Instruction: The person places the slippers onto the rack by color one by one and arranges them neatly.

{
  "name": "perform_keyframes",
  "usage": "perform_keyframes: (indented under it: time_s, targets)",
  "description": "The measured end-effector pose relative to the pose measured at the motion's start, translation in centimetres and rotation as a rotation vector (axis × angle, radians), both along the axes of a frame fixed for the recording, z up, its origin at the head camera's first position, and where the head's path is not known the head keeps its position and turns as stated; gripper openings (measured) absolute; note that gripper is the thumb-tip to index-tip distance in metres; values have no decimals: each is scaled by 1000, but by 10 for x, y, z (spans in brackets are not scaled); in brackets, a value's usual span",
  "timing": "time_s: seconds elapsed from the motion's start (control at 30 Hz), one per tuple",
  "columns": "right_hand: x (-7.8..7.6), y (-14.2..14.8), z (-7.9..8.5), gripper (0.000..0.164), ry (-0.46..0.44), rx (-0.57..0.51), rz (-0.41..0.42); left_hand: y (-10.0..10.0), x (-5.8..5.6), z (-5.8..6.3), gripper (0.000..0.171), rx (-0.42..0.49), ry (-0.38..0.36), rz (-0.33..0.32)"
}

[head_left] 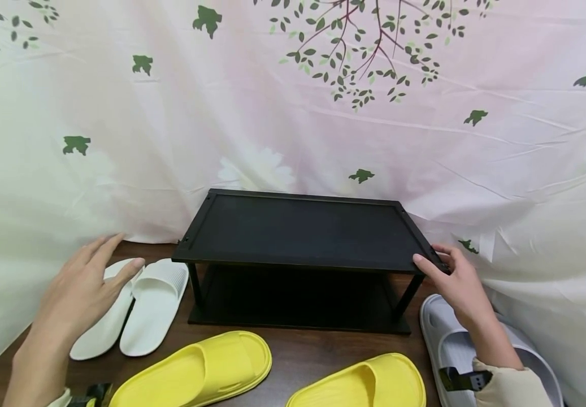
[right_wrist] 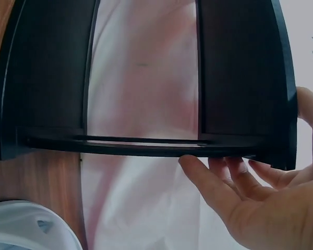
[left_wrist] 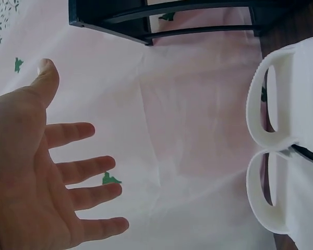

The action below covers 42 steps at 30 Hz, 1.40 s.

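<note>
A black two-tier rack stands against the curtain in the head view, with a flat top panel over a lower shelf. At its right end my right hand grips the top panel, thumb on the upper face and fingers under the edge; the right wrist view shows those fingers against the end bar. My left hand hovers, fingers spread and holding nothing, above a pair of white slippers left of the rack. In the left wrist view its palm is bare and apart from the rack.
Two yellow slippers, one left of centre and one to its right, lie before the rack on the brown wooden surface. Grey slippers sit below my right forearm. A leaf-patterned curtain hangs behind and at both sides.
</note>
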State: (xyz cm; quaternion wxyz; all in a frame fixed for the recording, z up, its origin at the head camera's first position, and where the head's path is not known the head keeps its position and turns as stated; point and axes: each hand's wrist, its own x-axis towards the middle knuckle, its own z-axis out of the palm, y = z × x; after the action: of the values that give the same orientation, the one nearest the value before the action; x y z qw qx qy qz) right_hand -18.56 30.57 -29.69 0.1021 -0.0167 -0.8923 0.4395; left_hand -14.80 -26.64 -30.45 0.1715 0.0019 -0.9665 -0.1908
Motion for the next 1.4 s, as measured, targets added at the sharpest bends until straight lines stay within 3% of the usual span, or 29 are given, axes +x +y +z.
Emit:
perform_keyframes:
  time_s: [0.47,0.97,1.4]
  targets:
    - [-1,-4,-7,73,35,-80,-19,-13,-3,-9,77,50,-52,36]
    - [0,-2,-10,65,18,-140,-11,-38,-8,-30,73,173,-73,-2]
    - [2,-1,-10,62,21,-138,7,-49,-14,-43,82,170,-125,53]
